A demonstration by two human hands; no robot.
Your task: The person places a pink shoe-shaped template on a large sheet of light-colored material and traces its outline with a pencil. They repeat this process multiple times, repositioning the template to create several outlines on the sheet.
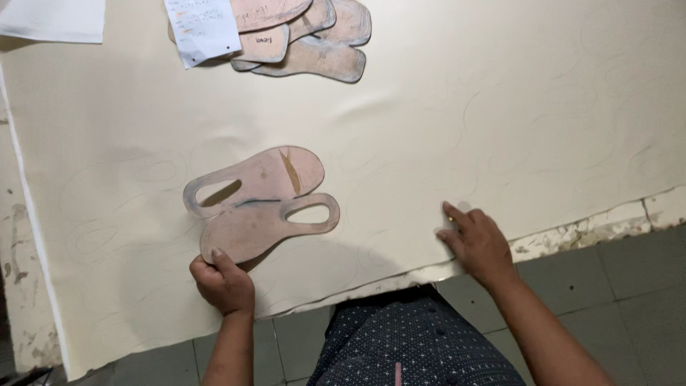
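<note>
cream sheet (443, 107): keep right hand (477, 244) pressed flat near its edge while left hand (223, 282) pinches the heel of the sole-shaped templates (261, 204), holding them steady.

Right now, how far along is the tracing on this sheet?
Done: faint outlines cover the sheet left and right. In hand: left hand holds two overlapped templates; right hand presses the sheet's edge. Left: a template stack waits at the top.
</note>
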